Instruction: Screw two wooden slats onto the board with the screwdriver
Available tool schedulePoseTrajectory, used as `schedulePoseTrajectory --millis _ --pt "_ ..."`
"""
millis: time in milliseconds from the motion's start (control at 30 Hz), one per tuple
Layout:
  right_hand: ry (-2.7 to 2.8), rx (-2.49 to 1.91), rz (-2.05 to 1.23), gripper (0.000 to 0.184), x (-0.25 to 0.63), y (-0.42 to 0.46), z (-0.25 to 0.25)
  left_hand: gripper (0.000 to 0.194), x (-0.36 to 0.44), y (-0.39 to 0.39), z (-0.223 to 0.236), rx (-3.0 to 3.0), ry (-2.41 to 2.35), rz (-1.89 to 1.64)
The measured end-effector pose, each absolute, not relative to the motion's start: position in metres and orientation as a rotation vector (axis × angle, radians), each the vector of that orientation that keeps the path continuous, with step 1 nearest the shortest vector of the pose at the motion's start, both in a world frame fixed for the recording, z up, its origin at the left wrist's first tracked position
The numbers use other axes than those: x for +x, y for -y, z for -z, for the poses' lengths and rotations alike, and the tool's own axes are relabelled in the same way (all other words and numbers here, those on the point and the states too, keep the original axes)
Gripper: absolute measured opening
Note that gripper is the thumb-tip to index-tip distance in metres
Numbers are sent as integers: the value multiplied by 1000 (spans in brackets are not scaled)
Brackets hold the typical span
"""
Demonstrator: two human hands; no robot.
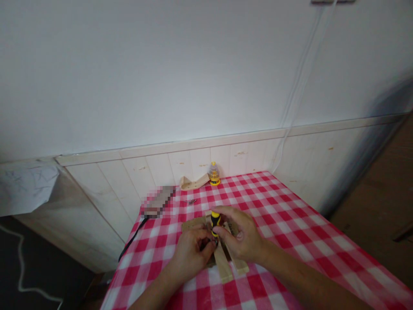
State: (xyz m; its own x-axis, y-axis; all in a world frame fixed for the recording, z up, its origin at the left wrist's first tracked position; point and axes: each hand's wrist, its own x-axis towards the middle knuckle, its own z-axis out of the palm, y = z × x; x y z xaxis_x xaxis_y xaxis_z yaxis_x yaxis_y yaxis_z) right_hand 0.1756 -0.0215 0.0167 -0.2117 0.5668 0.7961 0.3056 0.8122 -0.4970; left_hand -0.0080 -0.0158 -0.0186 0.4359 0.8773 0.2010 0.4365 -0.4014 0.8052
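My right hand (242, 232) grips a yellow and black screwdriver (215, 220), held upright with its tip downward. Close to that tip, my left hand (195, 248) has its thumb and fingers pinched together; whatever sits between them is too small to make out. Beneath both hands lie pale wooden strips (222, 263), two of them reaching toward me. They rest on a flat brown board (188, 225), mostly covered by my hands. The screwdriver's tip is hidden by my left fingers.
Toward the wall stand a yellow bit holder (214, 174) and a wooden piece with holes (193, 184). Several small metal screws or bits (192, 201) lie nearer. A blurred flat object (159, 202) with a black strap is at the left edge of the red checked tablecloth (284, 219).
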Motion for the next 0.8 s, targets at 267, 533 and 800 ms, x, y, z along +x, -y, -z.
schedulePoseTrajectory --millis 267,533,800 --pt "1739 -747 -299 44 172 16 -8 15 -8 16 17 1978 -1100 -817" --pt "1856 -600 -303 39 176 19 -17 16 -7 16 16 2035 -1087 -840" --pt "1847 -667 -282 42 177 21 -11 15 -8 15 16 2070 -1069 -876"
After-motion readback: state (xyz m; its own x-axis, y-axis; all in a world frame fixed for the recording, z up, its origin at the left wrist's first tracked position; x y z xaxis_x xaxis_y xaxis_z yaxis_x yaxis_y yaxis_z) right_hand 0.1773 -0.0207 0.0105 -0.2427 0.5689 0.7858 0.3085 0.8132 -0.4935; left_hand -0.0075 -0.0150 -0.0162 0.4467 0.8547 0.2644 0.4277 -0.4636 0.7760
